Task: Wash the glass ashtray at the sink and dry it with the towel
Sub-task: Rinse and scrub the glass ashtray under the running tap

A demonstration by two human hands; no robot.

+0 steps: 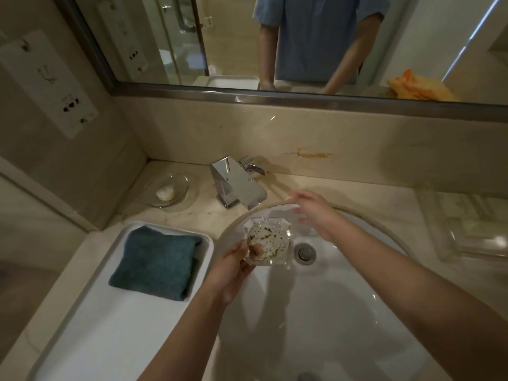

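Note:
The square glass ashtray [268, 240], speckled inside with greenish-brown dirt, is held over the left rim of the white sink [343, 312]. My left hand [233, 270] grips its near left corner, thumb on top. My right hand [313, 213] hovers open just beyond the ashtray, fingers spread near the chrome faucet [236, 185]. No water runs from the spout. A folded teal towel [156, 262] lies in a white tray [90, 325] left of the sink.
A glass soap dish [169, 191] with a small soap sits at the back left. A clear plastic tray [467, 224] stands on the counter at right. The drain [304, 252] is behind the ashtray. A mirror [275, 37] runs along the wall.

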